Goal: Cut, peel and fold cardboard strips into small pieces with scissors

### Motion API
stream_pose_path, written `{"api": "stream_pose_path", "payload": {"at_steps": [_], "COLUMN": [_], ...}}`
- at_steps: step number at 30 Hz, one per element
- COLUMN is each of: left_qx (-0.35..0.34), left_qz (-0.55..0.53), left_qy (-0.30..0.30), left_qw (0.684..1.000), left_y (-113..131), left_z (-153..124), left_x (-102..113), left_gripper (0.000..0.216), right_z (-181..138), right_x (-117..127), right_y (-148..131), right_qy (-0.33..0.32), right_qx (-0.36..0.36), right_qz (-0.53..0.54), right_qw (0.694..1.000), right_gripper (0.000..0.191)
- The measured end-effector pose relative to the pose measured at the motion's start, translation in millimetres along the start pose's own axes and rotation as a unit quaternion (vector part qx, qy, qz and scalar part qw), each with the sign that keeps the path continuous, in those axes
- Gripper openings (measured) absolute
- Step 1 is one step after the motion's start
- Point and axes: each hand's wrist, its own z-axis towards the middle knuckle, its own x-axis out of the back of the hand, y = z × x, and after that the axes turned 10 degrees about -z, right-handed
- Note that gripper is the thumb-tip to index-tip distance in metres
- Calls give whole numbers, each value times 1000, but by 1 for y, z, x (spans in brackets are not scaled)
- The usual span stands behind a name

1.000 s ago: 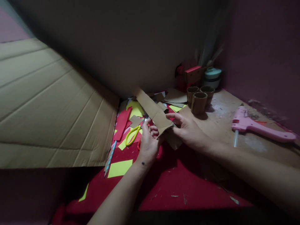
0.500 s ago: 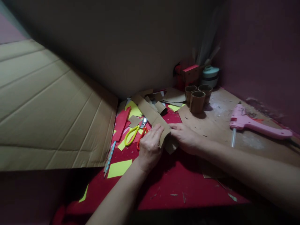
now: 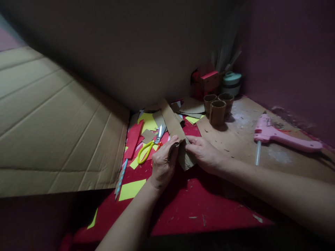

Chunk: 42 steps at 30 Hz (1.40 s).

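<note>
A long brown cardboard strip (image 3: 172, 120) runs from the far scraps to my two hands, its near end curled. My left hand (image 3: 164, 162) is closed round the curled end on the left. From the right, my right hand (image 3: 200, 150) pinches the strip between thumb and fingers, next to a layer that peels and hangs down. Scissors (image 3: 146, 150) with a yellow and a red handle lie just left of my left hand, blades pointing away. Part of the red handle is hidden behind that hand.
Three small cardboard cups (image 3: 217, 112) stand at the back right. A pink glue gun (image 3: 286, 136) lies on a brown board (image 3: 243, 139). A large cardboard sheet (image 3: 65, 129) leans on the left. Pencils (image 3: 120, 181) and yellow paper (image 3: 132, 190) lie on the red cloth (image 3: 180, 219).
My left hand has rolled the strip's near end, so its corrugated edge now faces up. The strip has turned more upright in view. The view has shifted slightly.
</note>
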Motion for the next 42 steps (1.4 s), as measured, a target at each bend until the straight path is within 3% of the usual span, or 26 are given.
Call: {"api": "stream_pose_path", "payload": {"at_steps": [6, 12, 16, 18, 23, 26, 30, 36, 42], "left_qx": [54, 44, 49, 59, 91, 20, -95, -196, -252], "left_qz": [-71, -78, -99, -108, -138, -111, -14, 118, 173], "left_qy": [40, 0, -8, 0, 24, 5, -76, -111, -132], "left_qw": [995, 996, 994, 992, 986, 994, 993, 967, 943], "left_y": [4, 6, 8, 9, 16, 18, 14, 6, 10], "left_z": [3, -3, -4, -4, -5, -4, 1, 5, 5], "left_x": [0, -3, -1, 0, 4, 4, 4, 10, 18], "left_gripper": [23, 26, 25, 24, 24, 28, 48, 51, 61], "right_z": [2, 4, 3, 2, 0, -1, -1, -3, -5], "right_x": [1, 1, 2, 2, 0, 0, 0, 2, 4], "right_y": [-3, -9, -16, -18, -19, -18, -17, -15, -19], "right_qy": [11, 31, -21, -43, -15, -26, -29, -62, -66], "right_qx": [-11, -59, -58, -48, -59, -44, 1, 26, 4], "right_qz": [36, 54, 57, 44, -29, -31, -52, -121, -78], "right_qw": [999, 996, 997, 997, 998, 998, 998, 990, 995], "right_gripper": [28, 28, 36, 33, 16, 16, 22, 27, 27]}}
